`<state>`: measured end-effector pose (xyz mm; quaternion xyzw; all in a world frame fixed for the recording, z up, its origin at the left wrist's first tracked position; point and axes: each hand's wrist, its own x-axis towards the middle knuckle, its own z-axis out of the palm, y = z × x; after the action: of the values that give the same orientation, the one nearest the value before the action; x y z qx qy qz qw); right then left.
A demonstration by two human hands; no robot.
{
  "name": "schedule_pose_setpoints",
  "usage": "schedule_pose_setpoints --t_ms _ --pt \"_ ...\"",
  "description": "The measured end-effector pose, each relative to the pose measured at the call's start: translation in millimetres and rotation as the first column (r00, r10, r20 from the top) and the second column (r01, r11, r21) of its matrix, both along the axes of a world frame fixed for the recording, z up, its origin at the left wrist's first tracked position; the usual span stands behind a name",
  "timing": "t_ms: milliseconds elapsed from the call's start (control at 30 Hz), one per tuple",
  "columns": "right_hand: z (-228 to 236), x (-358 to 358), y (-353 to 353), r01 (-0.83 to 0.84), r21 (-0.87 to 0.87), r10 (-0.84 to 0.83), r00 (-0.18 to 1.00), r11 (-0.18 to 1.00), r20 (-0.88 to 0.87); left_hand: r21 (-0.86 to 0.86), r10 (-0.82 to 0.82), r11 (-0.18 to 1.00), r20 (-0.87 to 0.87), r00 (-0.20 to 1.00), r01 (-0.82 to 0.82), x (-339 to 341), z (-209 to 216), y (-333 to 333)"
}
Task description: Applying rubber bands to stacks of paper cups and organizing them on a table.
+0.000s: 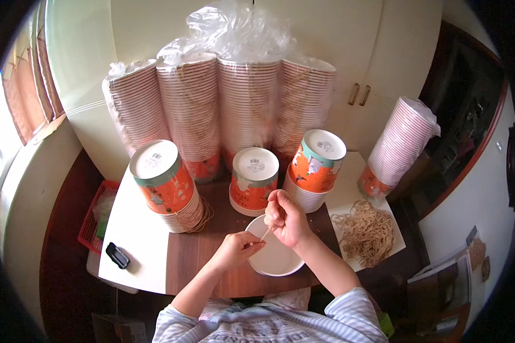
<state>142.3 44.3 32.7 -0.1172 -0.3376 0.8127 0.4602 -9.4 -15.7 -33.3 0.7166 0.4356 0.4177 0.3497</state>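
Observation:
My left hand [237,251] and my right hand [289,220] are both closed, pinching a thin pale string [265,234] drawn straight between them. The right hand sits higher and farther out, its fingers curled into a fist; the left is lower and nearer me. Below them an open white paper tub [277,262] stands upright on the dark wooden tabletop, partly hidden by my hands. Just beyond, an upside-down orange and green paper tub [250,191] rests on the table. A tangled heap of tan strings [367,233] lies to the right of my right forearm.
Upside-down tub stacks stand at left [165,186] and right [313,168]; tan strings hang by the left one. Tall plastic-wrapped tub stacks [189,108] line the back, with another wrapped stack [403,134] at far right. A black plastic case [118,255] lies at left, near a red basket [92,223].

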Motion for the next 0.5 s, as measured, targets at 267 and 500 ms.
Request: schedule_pose_setpoints --t_ms 267,500 --pt "-16.1 8.4 8.1 -0.338 0.819 -0.557 0.608 0.463 0.566 -0.182 0.194 0.963 -0.039 0.980 -0.198 -16.0 19.8 3.7" --pt "-26.3 6.9 9.3 -0.548 0.669 -0.480 0.468 0.502 0.743 -0.118 0.158 0.978 -0.111 0.981 -0.171 -23.3 25.6 14.5"
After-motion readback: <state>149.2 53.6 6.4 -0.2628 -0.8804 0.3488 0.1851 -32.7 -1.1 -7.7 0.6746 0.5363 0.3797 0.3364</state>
